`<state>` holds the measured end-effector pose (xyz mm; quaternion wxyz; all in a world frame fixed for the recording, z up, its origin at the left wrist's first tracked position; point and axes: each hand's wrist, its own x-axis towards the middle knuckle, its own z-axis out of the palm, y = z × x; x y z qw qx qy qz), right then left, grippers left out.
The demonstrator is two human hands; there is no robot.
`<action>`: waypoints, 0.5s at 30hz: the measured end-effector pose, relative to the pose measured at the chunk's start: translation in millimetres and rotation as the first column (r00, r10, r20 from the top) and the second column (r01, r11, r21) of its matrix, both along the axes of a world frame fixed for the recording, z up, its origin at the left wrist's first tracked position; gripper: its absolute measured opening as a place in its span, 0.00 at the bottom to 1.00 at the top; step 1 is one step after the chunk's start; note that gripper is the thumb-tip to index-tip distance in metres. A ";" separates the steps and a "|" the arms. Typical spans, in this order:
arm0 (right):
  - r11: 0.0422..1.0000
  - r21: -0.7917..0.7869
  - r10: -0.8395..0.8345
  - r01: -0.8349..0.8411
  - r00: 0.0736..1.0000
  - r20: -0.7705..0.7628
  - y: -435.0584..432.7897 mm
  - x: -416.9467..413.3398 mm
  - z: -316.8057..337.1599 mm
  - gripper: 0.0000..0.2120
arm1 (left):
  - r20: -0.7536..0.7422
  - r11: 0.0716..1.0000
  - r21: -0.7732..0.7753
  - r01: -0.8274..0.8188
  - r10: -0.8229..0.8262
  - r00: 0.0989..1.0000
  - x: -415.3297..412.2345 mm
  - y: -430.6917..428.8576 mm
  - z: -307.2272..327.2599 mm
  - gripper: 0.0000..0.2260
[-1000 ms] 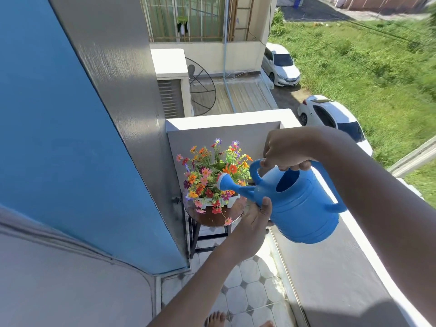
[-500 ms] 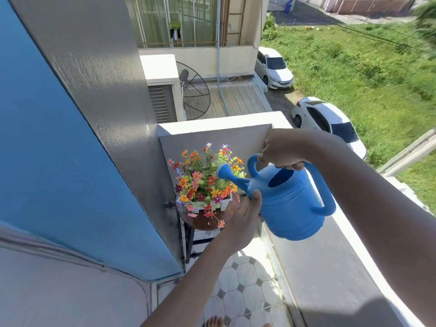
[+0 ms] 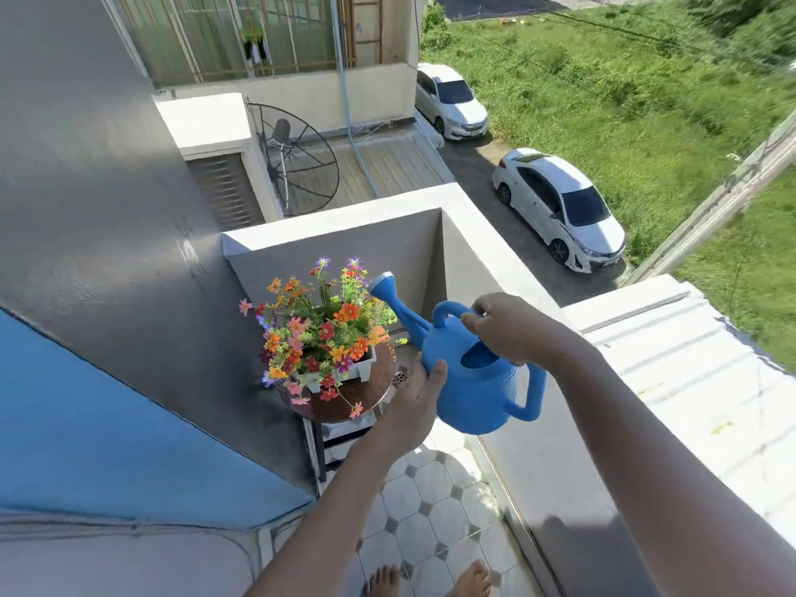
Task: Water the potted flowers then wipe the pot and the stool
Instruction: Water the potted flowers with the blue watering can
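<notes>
A blue watering can point(image 3: 478, 389) hangs in the air to the right of the flowers, its spout tilted up and leftward. My right hand point(image 3: 510, 327) grips its top handle. My left hand point(image 3: 415, 400) presses against the can's left underside. Colourful flowers point(image 3: 321, 327) fill a white pot point(image 3: 359, 369) that stands on a round brown stool point(image 3: 349, 405) in the balcony corner. The spout's rose sits level with the flower tops, just to their right.
A grey wall point(image 3: 129, 234) and a blue panel point(image 3: 86, 428) close the left side. A white-topped parapet point(image 3: 495, 247) runs behind and to the right. My bare feet point(image 3: 430, 581) stand on the tiled floor point(image 3: 430, 510). Cars are parked far below.
The can has tipped back, with the spout rising away from the flowers. Both hands stay on it, and the view has shifted downward and to the right.
</notes>
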<state>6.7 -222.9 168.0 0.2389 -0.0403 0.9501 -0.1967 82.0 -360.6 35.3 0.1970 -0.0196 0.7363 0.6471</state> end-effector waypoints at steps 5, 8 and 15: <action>0.935 -0.205 -0.296 0.288 0.955 -0.006 54.1 14.6 -40.0 0.14 | -0.058 0.991 -0.109 0.076 -0.083 0.995 -18.4 32.3 -13.5 0.23; 0.803 -0.365 -0.498 0.471 0.867 0.024 88.7 28.1 -55.2 0.12 | -0.116 0.977 -0.182 0.107 -0.130 0.985 -35.9 67.3 -19.7 0.23; 0.411 -0.576 -0.844 0.707 0.533 0.052 161.7 54.8 -95.1 0.07 | -0.219 0.925 -0.351 0.148 -0.235 0.947 -70.6 181.1 -32.0 0.09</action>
